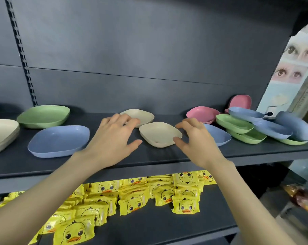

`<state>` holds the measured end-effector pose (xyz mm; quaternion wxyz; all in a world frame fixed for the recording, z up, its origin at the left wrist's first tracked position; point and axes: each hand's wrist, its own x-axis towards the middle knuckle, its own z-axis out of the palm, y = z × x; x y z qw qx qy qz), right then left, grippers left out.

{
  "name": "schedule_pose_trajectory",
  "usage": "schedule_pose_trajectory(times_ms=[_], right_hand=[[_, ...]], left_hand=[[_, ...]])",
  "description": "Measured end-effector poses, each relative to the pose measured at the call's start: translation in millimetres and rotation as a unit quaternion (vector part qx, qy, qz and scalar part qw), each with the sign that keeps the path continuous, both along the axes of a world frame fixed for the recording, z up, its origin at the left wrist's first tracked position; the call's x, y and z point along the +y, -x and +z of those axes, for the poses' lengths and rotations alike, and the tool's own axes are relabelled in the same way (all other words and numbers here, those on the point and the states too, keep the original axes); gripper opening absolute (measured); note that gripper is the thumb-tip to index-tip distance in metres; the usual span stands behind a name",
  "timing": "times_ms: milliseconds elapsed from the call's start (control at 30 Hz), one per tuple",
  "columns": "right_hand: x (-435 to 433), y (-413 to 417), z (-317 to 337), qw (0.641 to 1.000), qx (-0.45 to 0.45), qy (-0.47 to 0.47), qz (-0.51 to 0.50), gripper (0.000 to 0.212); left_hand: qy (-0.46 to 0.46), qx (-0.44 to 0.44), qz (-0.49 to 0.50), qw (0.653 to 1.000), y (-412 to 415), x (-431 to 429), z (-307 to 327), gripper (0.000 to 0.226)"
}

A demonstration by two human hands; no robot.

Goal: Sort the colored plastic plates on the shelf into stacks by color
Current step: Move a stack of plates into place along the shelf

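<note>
– So, where is the beige plate (160, 134) sitting relative to the hands?
– It's lying mid-shelf (149, 155), dead between them. The left hand (112, 140) is hovering just beside its left rim and the right hand (195, 140) at its right rim. Both are spreading open, holding nothing.
– Which is nearer?
– The right thumb is looking closer, maybe touching the rim, but I can't tell. The plate's a rounded square, so no real long axis. One corner is pointing at the front edge.
– Destination?
– I'm guessing the beige stack (3, 133), far left, which is favouring the left hand. The frame edge is cropping that stack. The right hand is also covering part of a blue plate (220, 137).
</note>
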<state>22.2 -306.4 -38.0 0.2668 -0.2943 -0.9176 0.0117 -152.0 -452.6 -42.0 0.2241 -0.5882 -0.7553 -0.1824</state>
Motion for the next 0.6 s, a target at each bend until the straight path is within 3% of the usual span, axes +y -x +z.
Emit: schedule_pose_trajectory(times_ms=[400, 600], right_hand=[[79, 53, -14, 0.996, -0.034, 0.075, 0.042, 0.042], [118, 100, -19, 0.979, -0.117, 0.163, 0.034, 0.073]], left_hand=[[0.023, -0.077, 0.054, 0.995, 54, 70, -15, 0.056], [0.091, -0.116, 0.071, 0.987, 102, 112, -11, 0.058]])
